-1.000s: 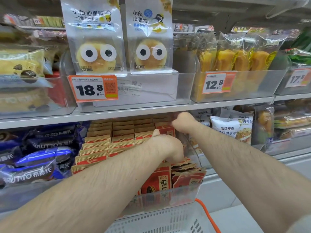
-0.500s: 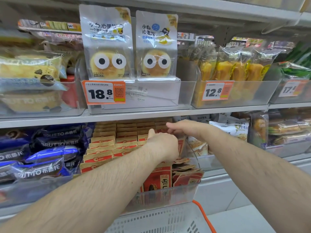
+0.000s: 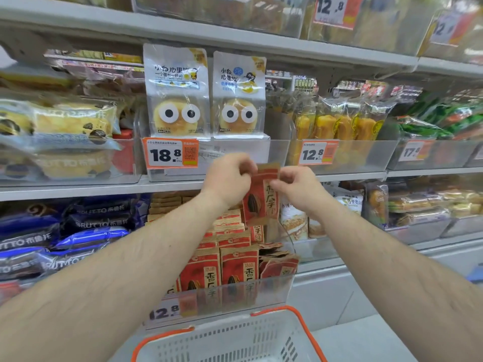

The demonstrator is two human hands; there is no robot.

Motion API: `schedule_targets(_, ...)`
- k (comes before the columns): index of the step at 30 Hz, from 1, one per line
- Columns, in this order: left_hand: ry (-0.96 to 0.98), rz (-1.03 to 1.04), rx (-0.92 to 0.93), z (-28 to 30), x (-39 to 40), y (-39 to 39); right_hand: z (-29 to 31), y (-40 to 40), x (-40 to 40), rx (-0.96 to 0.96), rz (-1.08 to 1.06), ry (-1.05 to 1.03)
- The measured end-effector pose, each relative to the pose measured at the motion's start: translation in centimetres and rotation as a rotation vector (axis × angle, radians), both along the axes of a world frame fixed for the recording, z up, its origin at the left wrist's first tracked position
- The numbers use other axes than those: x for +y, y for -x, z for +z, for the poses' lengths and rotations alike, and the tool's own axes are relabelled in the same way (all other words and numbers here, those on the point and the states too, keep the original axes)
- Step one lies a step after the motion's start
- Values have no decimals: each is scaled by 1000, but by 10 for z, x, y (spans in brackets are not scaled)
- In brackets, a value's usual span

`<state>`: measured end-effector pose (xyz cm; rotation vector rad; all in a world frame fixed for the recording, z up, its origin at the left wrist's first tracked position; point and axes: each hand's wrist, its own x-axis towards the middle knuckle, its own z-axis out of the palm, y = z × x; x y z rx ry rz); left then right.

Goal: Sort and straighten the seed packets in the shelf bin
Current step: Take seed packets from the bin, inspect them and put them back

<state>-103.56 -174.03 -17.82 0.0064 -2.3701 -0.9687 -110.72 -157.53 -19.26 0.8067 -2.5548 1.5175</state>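
Left hand: our left hand (image 3: 228, 180) is up in front of the shelf edge, fingers curled and pinching the upper left corner of a red seed packet (image 3: 261, 202).
Right hand: our right hand (image 3: 298, 188) pinches the same packet at its upper right side, thumb and fingers closed on it.
Seed packet: we've got it upright between both hands, lifted clear above the shelf bin (image 3: 261, 288), printed face towards us.
Shelf bin: a clear plastic bin on the lower shelf, just below our hands, with a price tag (image 3: 170, 310) on its front wall.
Packets in the bin: rows of red and tan packets (image 3: 230, 267) stand upright at the front; those at the right side (image 3: 278, 258) lean and splay.
Basket: a white basket (image 3: 227, 338) with an orange rim sits right below the bin.
Neighbours: dark blue snack bags (image 3: 78, 231) to the left; white bun pouches with googly eyes (image 3: 176, 92) on the shelf above.
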Motion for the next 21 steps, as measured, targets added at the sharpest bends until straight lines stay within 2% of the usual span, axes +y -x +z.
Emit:
schedule_targets(3, -442, -75, 137, 14, -5, -13, 14, -24, -2, -9, 7, 145)
schedule_targets(5, -672, -128, 108, 17, -5, -26, 18, -42, -4, -54, 31, 218)
schedule_targets(7, -808, -196, 24, 11, -2, -42, 16, -63, -7, -107, 62, 270)
schedule_targets(10, -916, -233, -41, -13, 1, -71, 1, -91, -11, -209, 79, 278)
schedule_targets(15, -1023, -179, -127, -64, 2, -111, -47, -123, -16, -351, 18, 257)
schedule_targets(21, -1115, -142, -235, -118, 6, -127, -105, -146, -23, -415, -92, 318)
